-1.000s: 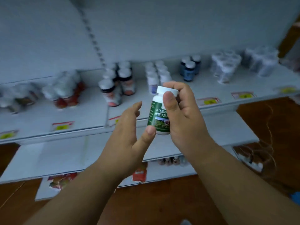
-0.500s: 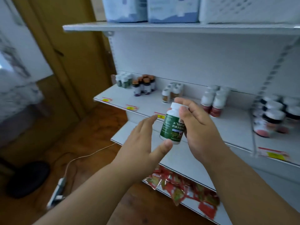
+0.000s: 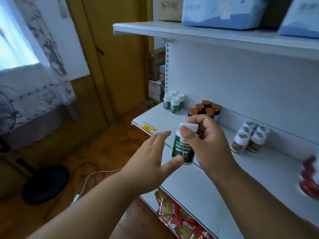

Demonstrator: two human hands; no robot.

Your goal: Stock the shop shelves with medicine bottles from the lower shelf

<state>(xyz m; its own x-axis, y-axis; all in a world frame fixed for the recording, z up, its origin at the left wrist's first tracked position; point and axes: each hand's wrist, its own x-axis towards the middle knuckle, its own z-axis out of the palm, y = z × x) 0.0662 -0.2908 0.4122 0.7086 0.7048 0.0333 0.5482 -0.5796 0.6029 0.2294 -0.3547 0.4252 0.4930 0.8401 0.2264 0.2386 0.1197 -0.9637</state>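
Two hands meet at one green-labelled medicine bottle (image 3: 183,147) in front of the white shop shelf (image 3: 269,166).

The right hand (image 3: 206,144) has its grip grasping the bottle near its white cap, thumb across the front, holding it upright in the air above the shelf edge. The left hand (image 3: 151,160) is released, fingers straight, its thumb tip touching the bottle's lower label. On the shelf behind stand a cluster of green bottles (image 3: 174,102), brown-capped bottles (image 3: 205,108) and a shrink-wrapped pack (image 3: 248,140). Red sachets (image 3: 174,213) lie on the lowest shelf.
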